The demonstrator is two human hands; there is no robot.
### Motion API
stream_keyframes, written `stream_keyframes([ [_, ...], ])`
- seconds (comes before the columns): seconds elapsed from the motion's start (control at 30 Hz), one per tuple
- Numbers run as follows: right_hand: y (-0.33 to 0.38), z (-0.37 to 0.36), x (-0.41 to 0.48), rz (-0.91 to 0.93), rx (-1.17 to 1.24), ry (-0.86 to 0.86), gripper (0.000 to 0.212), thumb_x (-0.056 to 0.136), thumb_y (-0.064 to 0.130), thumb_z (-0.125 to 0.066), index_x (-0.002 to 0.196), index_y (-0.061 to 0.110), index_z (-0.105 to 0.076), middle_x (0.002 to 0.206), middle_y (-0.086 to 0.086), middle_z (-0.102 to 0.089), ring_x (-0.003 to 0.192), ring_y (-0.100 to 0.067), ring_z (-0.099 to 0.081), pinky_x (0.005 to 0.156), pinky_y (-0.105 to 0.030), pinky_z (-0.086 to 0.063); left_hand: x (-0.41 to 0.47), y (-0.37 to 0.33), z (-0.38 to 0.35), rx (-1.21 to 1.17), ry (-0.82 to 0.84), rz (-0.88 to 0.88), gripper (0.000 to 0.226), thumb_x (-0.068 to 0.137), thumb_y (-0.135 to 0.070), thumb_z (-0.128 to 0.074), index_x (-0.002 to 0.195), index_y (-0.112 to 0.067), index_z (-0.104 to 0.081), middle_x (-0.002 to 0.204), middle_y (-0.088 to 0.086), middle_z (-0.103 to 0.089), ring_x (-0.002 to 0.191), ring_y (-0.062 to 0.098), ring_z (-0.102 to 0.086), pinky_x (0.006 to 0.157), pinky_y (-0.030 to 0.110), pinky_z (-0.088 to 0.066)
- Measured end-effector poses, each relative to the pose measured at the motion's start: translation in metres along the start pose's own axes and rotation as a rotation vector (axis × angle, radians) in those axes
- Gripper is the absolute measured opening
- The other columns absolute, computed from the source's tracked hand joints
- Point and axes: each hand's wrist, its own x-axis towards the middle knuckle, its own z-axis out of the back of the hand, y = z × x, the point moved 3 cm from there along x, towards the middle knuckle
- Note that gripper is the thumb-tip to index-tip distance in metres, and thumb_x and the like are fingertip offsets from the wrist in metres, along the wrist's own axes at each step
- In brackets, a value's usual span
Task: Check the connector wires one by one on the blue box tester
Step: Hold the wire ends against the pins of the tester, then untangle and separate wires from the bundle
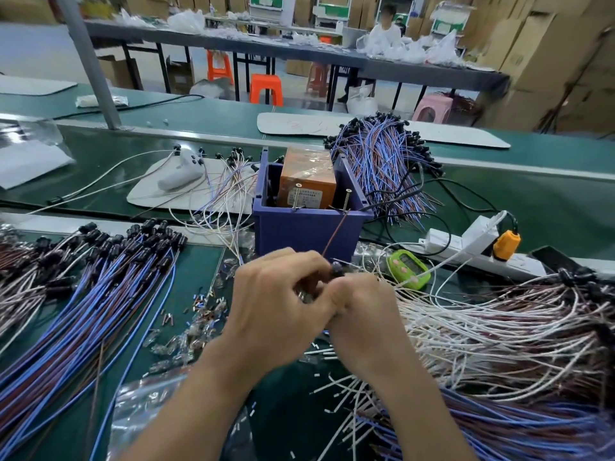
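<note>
Head view: left hand [273,301] and right hand [362,314] half-hide the connector [337,270].

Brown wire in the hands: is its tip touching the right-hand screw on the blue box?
Cannot tell. Head view: the brown wire ends at the right-hand screw's foot, but overlap from one angle does not prove contact.

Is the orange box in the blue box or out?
In. The orange box sits inside the blue box, walls on each side.
</note>
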Motion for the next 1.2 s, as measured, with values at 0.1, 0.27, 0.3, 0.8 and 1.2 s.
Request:
stream_keyframes([
  [0.1,0.009,-0.006,-0.003,0.037,-0.034,0.038,0.02,0.082,0.026,-0.055,0.065,0.016,-0.054,0.053,0.002,-0.054,0.052,-0.019,-0.047,0.048,-0.031,-0.038,0.0,0.004,0.001,0.028,-0.014,0.095,0.037,0.085,-0.042,-0.063,0.056,-0.021,-0.057,0.05,-0.009,-0.052,0.053,0.01,-0.048,0.056,0.031,-0.041],
  [0.27,0.026,-0.01,-0.006,-0.034,0.429,0.038,0.036,0.087,0.036,-0.056,0.067,0.008,-0.051,0.057,-0.011,-0.049,0.054,-0.026,-0.041,0.049,-0.043,-0.035,0.006,0.025,-0.004,-0.475,0.032,0.472,0.035,0.07,-0.025,-0.058,0.046,-0.019,-0.033,0.048,-0.011,-0.025,0.048,0.008,-0.023,0.044,0.024,-0.021],
  [0.3,0.029,-0.013,-0.007,-0.054,0.524,0.056,0.04,0.089,0.038,-0.056,0.068,0.005,-0.052,0.058,-0.016,-0.048,0.053,-0.028,-0.04,0.049,-0.046,-0.035,0.006,0.028,-0.006,-0.579,0.037,0.546,0.035,0.068,-0.022,-0.058,0.045,-0.018,-0.031,0.049,-0.009,-0.025,0.047,0.009,-0.022,0.043,0.022,-0.02],
  [0.8,0.039,-0.03,-0.011,-0.345,1.332,0.34,0.036,0.093,0.036,-0.056,0.067,0.013,-0.063,0.051,-0.004,-0.042,0.037,-0.009,-0.031,0.045,-0.026,-0.015,0.005,0.029,-0.006,-0.973,0.194,0.663,0.033,0.057,-0.035,-0.057,0.045,-0.014,-0.035,0.046,0.003,-0.023,0.041,0.02,-0.019,0.045,0.034,-0.011],
  [1.2,0.017,-0.011,-0.004,-0.206,0.9,0.162,0.028,0.095,0.028,-0.059,0.073,0.018,-0.074,0.056,-0.004,-0.053,0.049,-0.011,-0.041,0.047,-0.018,-0.033,0.006,0.035,-0.009,-0.627,0.123,0.411,0.063,0.09,-0.051,-0.069,0.052,-0.001,-0.065,0.045,0.024,-0.054,0.037,0.034,-0.047,0.039,0.035,-0.035],
])
